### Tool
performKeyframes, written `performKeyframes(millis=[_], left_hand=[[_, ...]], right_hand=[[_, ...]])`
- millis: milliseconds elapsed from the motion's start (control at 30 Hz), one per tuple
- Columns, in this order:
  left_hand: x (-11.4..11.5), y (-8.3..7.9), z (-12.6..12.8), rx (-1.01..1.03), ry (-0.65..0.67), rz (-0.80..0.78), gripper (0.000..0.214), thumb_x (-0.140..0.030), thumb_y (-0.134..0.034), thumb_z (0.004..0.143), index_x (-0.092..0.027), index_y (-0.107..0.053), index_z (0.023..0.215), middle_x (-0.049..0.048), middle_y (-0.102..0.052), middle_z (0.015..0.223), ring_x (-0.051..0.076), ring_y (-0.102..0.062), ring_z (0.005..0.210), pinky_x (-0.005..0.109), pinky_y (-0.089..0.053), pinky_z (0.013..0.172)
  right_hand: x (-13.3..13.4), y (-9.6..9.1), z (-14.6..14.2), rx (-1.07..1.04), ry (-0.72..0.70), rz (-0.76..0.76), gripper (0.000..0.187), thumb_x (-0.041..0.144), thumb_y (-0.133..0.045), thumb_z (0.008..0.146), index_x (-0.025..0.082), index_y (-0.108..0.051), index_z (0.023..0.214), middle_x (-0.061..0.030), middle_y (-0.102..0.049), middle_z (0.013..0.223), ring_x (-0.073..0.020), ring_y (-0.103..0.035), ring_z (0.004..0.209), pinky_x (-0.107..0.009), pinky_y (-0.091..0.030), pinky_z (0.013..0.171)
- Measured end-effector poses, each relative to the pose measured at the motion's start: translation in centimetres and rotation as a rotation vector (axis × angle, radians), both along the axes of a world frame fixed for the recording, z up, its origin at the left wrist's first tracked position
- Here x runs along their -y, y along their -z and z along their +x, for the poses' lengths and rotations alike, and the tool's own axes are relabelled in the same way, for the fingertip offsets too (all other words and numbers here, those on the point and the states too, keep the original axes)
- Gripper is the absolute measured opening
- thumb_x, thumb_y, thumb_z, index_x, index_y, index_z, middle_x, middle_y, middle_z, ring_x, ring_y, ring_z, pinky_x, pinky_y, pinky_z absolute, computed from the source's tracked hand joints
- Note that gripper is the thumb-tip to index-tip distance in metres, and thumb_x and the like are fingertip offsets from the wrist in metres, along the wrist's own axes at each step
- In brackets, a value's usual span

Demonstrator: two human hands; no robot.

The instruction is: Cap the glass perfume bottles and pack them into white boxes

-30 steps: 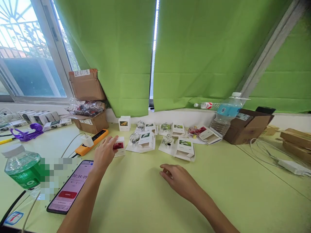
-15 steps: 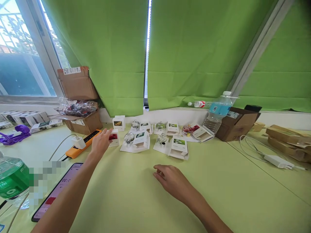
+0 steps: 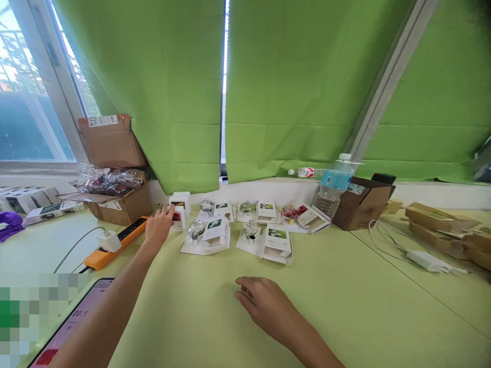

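My left hand [image 3: 159,225] reaches out to a small white box [image 3: 177,220] with a red picture, fingers spread at its left edge. Whether the fingertips touch it is hard to see. Directly behind stands another white box [image 3: 184,200]. To the right, opened white boxes lie in two rows, one [image 3: 278,241] with a green picture. Rounded clear glass pieces rest on their flaps, such as one at front left [image 3: 196,228] and a reddish one [image 3: 290,212]. My right hand [image 3: 264,299] hovers or rests low over the table, loosely bent, thumb apart from the fingers, holding nothing.
An orange power strip [image 3: 115,245] with a white plug lies left of my left forearm, a phone [image 3: 72,317] below it. A cardboard box [image 3: 118,207] holds plastic-wrapped items. At right stand a large water bottle [image 3: 332,186], a brown carton [image 3: 360,204] and a white charger [image 3: 427,259].
The view has shifted a little, so the scene sits lower and further left. My left hand stays beside the white box with its fingers slightly nearer it; my right hand is nearly unchanged.
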State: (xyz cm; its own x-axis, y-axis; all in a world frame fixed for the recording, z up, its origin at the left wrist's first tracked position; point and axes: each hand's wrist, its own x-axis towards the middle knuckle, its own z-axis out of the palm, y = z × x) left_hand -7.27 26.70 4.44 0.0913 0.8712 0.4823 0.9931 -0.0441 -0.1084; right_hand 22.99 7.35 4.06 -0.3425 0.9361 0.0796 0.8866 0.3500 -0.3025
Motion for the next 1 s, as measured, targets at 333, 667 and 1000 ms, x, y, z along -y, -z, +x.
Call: performKeyframes(millis=[333, 667, 1000], left_hand=[[-2.2, 1.0, 1.0, 0.021, -0.009, 0.052, 0.052, -0.014, -0.042, 0.09, -0.021, -0.035, 0.141, 0.0146, -0.035, 0.149, 0.029, -0.034, 0.134, 0.041, -0.044, 0.096], [-2.8, 2.0, 1.1, 0.053, 0.009, 0.095, 0.055, -0.019, -0.041, 0.09, -0.02, -0.029, 0.144, 0.015, -0.026, 0.153, 0.031, -0.031, 0.136, 0.044, -0.039, 0.102], [-2.3, 2.0, 1.5, 0.093, 0.063, 0.162, 0.068, -0.028, -0.051, 0.084, -0.01, -0.026, 0.144, 0.021, -0.024, 0.152, 0.037, -0.022, 0.139, 0.05, -0.028, 0.107]], right_hand=[[-0.2, 0.3, 0.3, 0.003, 0.012, 0.024, 0.026, 0.031, -0.039, 0.095, 0.022, -0.059, 0.081, -0.0032, -0.068, 0.08, -0.0207, -0.062, 0.074, -0.028, -0.03, 0.059], [-0.2, 0.5, 0.6, -0.006, 0.02, 0.043, 0.029, 0.034, -0.038, 0.095, 0.021, -0.058, 0.081, -0.0035, -0.067, 0.08, -0.0196, -0.062, 0.073, -0.028, -0.03, 0.059], [-0.3, 0.6, 0.9, 0.013, 0.022, 0.095, 0.027, 0.034, -0.039, 0.095, 0.02, -0.058, 0.08, -0.0031, -0.066, 0.077, -0.0185, -0.061, 0.073, -0.028, -0.026, 0.057]])
